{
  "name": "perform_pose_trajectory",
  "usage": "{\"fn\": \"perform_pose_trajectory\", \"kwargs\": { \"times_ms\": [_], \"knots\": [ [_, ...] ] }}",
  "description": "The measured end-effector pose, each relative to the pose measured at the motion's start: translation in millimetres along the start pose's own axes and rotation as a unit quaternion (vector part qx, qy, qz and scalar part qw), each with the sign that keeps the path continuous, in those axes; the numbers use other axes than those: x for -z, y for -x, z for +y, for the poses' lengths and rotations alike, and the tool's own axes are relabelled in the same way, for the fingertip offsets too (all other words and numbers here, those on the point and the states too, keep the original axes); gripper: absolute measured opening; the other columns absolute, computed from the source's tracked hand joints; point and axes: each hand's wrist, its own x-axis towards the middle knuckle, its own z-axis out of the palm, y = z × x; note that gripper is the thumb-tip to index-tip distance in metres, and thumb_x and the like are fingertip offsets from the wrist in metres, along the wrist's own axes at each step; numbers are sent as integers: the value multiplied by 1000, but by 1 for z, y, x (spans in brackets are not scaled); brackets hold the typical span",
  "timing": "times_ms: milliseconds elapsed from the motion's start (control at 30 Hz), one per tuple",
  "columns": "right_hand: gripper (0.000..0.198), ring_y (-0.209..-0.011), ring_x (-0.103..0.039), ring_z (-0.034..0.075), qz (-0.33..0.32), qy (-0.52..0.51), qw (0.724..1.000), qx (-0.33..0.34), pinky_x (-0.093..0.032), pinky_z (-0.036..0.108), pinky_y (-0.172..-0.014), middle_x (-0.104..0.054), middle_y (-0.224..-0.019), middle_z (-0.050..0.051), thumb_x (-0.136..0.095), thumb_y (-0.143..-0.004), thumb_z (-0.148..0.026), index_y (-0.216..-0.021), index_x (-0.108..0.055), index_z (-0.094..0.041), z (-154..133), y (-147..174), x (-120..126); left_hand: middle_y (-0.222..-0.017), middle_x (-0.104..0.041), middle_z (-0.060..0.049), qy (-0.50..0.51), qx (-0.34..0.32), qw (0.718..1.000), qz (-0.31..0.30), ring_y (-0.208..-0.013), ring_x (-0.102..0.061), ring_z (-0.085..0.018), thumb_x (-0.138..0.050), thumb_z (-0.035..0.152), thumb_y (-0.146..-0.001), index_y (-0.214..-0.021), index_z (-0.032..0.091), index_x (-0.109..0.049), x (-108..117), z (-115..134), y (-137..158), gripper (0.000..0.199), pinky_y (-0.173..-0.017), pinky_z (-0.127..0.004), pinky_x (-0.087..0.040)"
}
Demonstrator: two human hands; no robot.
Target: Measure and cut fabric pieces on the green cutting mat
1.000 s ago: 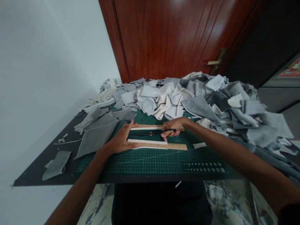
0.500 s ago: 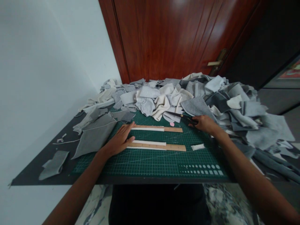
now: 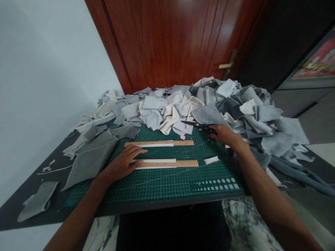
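The right hand [image 3: 220,134] has its grip closed on the black scissors [image 3: 198,124], far right on the green cutting mat [image 3: 162,184]. The left hand [image 3: 125,162], grip loosely open and holding nothing, covers the left end of the near wooden ruler [image 3: 187,163].

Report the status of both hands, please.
Right hand on black scissors. Left hand at near ruler, white material alongside. Fabric heap crowding far edge of mat.
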Motion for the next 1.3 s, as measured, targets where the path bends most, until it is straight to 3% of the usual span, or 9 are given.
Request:
{"fn": "perform_pose_trajectory", "kwargs": {
  "times_ms": [133,233,367,467,633,733,933,1100,1300],
  "knots": [
    [27,-105,-69,31,88,-53,995,4,-48,40,-97,-74,-113,19,-51,-96,-15,-110,-74,-12,-16,8,13,-116,-70,-9,33,-10,999,-15,-113,-63,-25,-49,46,-103,-117,23,-70,-6,0,-3,35,-106,-40,-48],
    [29,-111,-66,29,123,-124,981,85,-46,41,-102,-73,-115,16,-50,-102,-27,-115,-73,-15,-49,15,12,-101,-69,-6,60,-13,998,-13,-98,-64,-21,-50,44,-103,-103,22,-72,-8,-1,-5,31,-93,-34,-52],
    [32,-122,-61,28,-7,-189,930,316,-41,43,-110,-70,-121,14,-58,-102,-42,-120,-71,-20,-105,24,-9,-95,-69,-5,75,-6,997,-6,-93,-63,-20,-49,44,-104,-96,21,-69,-9,-2,-6,31,-89,-31,-50],
    [43,-127,-57,32,-63,-191,906,373,-41,46,-111,-68,-120,14,-68,-94,-52,-122,-68,-19,-132,30,-26,-97,-69,-4,82,6,997,-7,-94,-63,-20,-46,42,-105,-97,21,-68,-10,-2,-5,31,-91,-31,-48],
    [35,-129,-56,30,-39,-210,916,339,-43,42,-108,-67,-114,13,-58,-102,-47,-122,-64,-19,-138,32,-33,-97,-68,-3,87,44,995,1,-85,-61,-18,-54,45,-100,-109,20,-67,-11,-1,-2,30,-80,-29,-49],
    [30,-102,-65,24,-48,-198,930,305,-49,35,-91,-68,-99,8,-59,-102,-44,-119,-64,-20,-135,31,-33,-96,-67,-3,88,38,995,1,-85,-61,-18,-58,46,-98,-111,20,-67,-10,1,-3,30,-79,-29,-48],
    [16,-62,-58,13,-62,-189,919,340,-40,25,-65,-65,-73,-3,-63,-99,-32,-109,-68,-21,-135,34,-38,-94,-70,-2,124,-10,991,-45,-89,-64,-17,-55,41,-102,-98,20,-70,-9,11,-5,26,-83,-26,-46],
    [22,-97,-63,22,30,-147,923,355,-48,34,-90,-69,-101,7,-52,-95,-10,-109,-65,-20,-134,22,-40,-93,-69,-2,114,-36,992,-46,-90,-64,-18,-55,39,-103,-98,21,-70,-10,20,-4,25,-84,-27,-45],
    [22,-106,-58,27,75,-25,970,231,-48,42,-97,-64,-115,14,-56,-103,-28,-118,-63,-14,-131,-8,-44,-118,-66,-7,49,-43,998,14,-116,-58,-25,-54,40,-103,-120,23,-66,-13,25,0,27,-105,-39,-42]
  ]
}}
